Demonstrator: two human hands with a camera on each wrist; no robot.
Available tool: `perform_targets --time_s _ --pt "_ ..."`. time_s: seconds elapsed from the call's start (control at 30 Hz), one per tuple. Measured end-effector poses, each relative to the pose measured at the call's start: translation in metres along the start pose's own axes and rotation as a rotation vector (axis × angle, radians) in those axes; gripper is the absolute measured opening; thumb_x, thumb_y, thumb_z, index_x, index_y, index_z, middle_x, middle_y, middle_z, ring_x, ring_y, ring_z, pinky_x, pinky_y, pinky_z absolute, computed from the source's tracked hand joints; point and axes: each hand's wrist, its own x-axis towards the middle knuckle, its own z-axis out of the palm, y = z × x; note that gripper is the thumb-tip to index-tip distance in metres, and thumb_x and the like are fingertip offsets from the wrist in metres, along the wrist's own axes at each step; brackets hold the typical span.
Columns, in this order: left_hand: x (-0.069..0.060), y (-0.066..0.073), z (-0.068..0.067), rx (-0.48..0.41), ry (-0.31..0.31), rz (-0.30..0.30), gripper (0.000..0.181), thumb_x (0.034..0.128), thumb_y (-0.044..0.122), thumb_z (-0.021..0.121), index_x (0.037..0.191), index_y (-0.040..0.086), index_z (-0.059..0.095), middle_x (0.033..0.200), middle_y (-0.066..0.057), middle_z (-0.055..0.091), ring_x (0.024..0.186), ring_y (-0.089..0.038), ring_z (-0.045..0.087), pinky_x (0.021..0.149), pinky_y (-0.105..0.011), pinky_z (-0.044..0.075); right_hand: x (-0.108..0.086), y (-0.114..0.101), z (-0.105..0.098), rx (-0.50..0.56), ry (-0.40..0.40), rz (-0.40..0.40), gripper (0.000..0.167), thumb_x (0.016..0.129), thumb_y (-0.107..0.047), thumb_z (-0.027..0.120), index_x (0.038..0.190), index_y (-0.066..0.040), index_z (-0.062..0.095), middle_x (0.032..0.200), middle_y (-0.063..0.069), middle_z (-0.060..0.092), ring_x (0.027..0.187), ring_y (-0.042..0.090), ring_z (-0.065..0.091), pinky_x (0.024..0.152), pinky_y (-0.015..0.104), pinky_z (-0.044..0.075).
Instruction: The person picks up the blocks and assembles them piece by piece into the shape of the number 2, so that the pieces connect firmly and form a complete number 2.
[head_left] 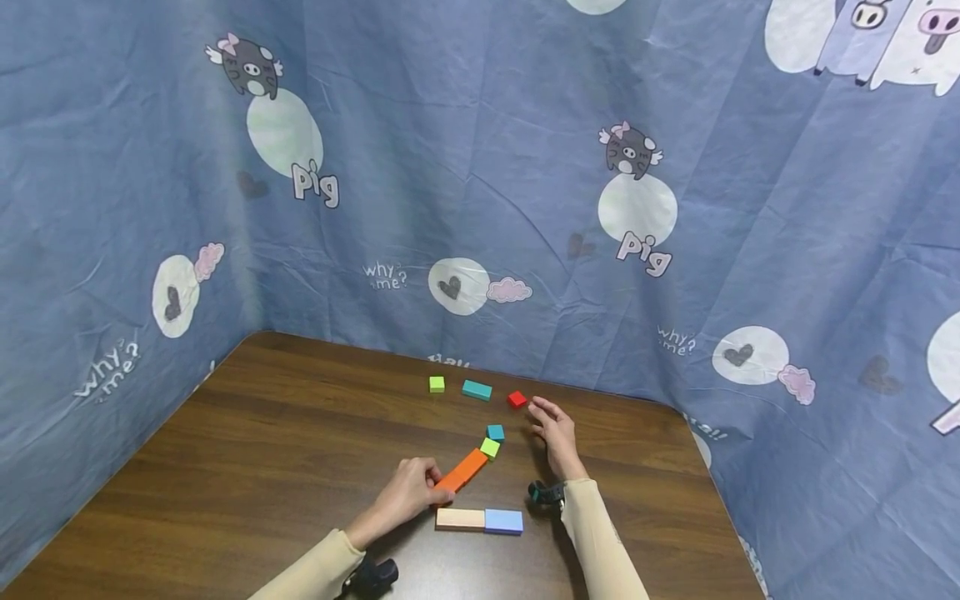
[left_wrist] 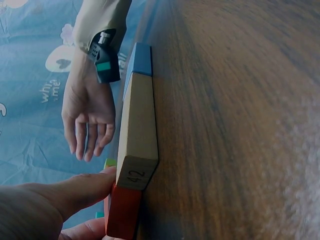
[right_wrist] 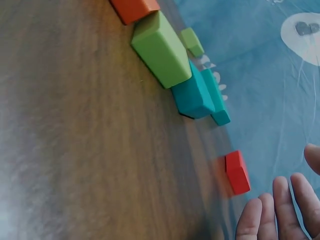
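Note:
An orange block [head_left: 462, 471] lies diagonally on the table, its near end pinched by the left hand [head_left: 408, 492]. At its far end a green block [head_left: 490, 448] and a teal cube [head_left: 496, 432] continue the slanting line. Just in front lie a beige block [head_left: 460, 519] and a blue block [head_left: 503, 521], end to end; the left wrist view shows "42" on the beige block's end [left_wrist: 136, 173]. The right hand [head_left: 557, 433] is above the table beside a small red block [head_left: 517, 399], fingers relaxed and apart from it; the right wrist view shows its fingers [right_wrist: 283, 210] holding nothing.
Toward the back of the brown wooden table [head_left: 300, 433] are a small green cube [head_left: 437, 384] and a longer teal block [head_left: 477, 390]. A blue patterned cloth [head_left: 480, 167] hangs behind and beside the table. Dark devices are strapped to both wrists.

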Motion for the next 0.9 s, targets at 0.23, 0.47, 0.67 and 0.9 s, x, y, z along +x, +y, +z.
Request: perform_targets --time_s 0.23,0.47,0.67,0.9 --pt "0.000 0.001 0.000 -0.017 -0.009 -0.008 0.027 0.0685 0.018 0.086 0.076 0.004 0.063 0.063 0.004 0.054 0.055 -0.006 0.046 0.047 -0.019 0.035 0.005 -0.003 0.001 0.012 0.027 0.019 0.041 0.093 -0.017 0.063 0.130 -0.002 0.056 0.132 0.016 0.057 0.105 0.018 0.060 0.089 0.039 0.049" --pt "0.000 -0.001 0.000 -0.015 -0.009 -0.008 0.027 0.0682 0.018 0.086 0.075 0.005 0.063 0.063 0.004 0.053 0.055 -0.006 0.045 0.046 -0.019 0.034 0.010 -0.005 0.002 0.020 0.050 0.019 0.041 0.091 -0.017 0.065 0.129 -0.002 0.057 0.126 0.012 0.060 0.099 0.011 0.059 0.082 0.033 0.050" --pt "0.001 -0.001 -0.001 -0.001 -0.004 0.008 0.026 0.0685 0.018 0.086 0.075 0.005 0.064 0.063 0.005 0.052 0.054 -0.005 0.044 0.046 -0.019 0.033 0.016 -0.006 0.006 0.002 0.060 0.009 0.040 0.091 -0.015 0.065 0.128 -0.001 0.058 0.125 0.013 0.061 0.094 0.008 0.059 0.081 0.033 0.049" --pt "-0.001 0.000 -0.001 -0.009 -0.020 -0.002 0.027 0.0694 0.018 0.085 0.077 0.004 0.064 0.064 0.004 0.053 0.055 -0.006 0.044 0.047 -0.019 0.033 0.019 -0.007 0.010 -0.022 0.040 0.011 0.041 0.093 -0.015 0.063 0.130 -0.001 0.056 0.131 0.019 0.058 0.107 0.015 0.059 0.091 0.041 0.048"
